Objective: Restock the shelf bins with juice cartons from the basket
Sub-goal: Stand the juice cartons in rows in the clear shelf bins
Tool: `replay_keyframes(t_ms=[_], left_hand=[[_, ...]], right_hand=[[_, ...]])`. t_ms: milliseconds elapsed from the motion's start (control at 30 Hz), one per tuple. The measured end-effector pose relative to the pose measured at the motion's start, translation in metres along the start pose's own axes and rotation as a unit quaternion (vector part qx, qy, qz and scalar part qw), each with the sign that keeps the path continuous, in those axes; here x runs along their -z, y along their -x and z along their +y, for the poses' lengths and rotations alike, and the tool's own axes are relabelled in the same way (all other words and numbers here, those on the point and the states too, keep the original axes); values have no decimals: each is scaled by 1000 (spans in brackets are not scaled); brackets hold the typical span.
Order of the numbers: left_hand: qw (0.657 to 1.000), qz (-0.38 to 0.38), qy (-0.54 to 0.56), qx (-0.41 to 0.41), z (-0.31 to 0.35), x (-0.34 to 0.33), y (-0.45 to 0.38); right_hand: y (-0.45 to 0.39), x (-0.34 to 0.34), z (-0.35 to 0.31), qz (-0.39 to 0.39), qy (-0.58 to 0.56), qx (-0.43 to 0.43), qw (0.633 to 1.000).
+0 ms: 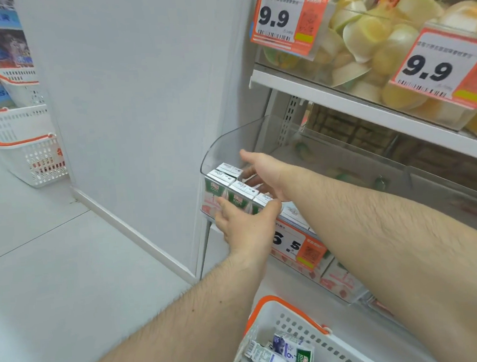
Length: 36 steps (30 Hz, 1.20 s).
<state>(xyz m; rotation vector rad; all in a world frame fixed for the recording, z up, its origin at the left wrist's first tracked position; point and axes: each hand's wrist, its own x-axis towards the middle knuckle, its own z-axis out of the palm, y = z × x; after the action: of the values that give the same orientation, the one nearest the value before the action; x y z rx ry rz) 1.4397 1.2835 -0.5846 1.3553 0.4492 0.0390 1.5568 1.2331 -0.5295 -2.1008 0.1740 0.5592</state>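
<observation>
Scene: a clear shelf bin was seen at centre frame, with a row of cartons stood upright along its front wall.
Left hand: the left hand was laid against the outside of the bin's front, fingers straight and a little spread, thumb hooked up toward the rim beside the right-most carton top. Nothing was clasped by it.
Right hand: the right hand was reached over the rim into the bin, just behind the row. The thumb was stuck out toward the upper left; the fingers were hidden behind the cartons, so whether they were curled on a carton could not be told.
Key relation: the row was caught between the two hands, left in front, right behind. The cartons' long axis was upright, the row itself run from upper left down to lower right along the wall.
Nearer hand: the right hand was judged the nearer, already inside the bin.
Supply: more cartons were lying loose in the basket, bottom centre, well below the bin.
Stage: the row was judged to be getting squared up.
</observation>
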Motion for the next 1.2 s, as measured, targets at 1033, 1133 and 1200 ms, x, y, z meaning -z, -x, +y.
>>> replay_keyframes(t_ms=[1033, 1133, 1200], left_hand=[[556, -412, -692, -205, -109, 6, 74], [511, -383, -744, -198, -130, 6, 60], [508, -358, -755, -208, -147, 4, 54]], right_hand=[[220, -39, 327, 265, -77, -33, 961], [202, -60, 362, 209, 21, -78, 975], [191, -72, 376, 141, 107, -83, 981]])
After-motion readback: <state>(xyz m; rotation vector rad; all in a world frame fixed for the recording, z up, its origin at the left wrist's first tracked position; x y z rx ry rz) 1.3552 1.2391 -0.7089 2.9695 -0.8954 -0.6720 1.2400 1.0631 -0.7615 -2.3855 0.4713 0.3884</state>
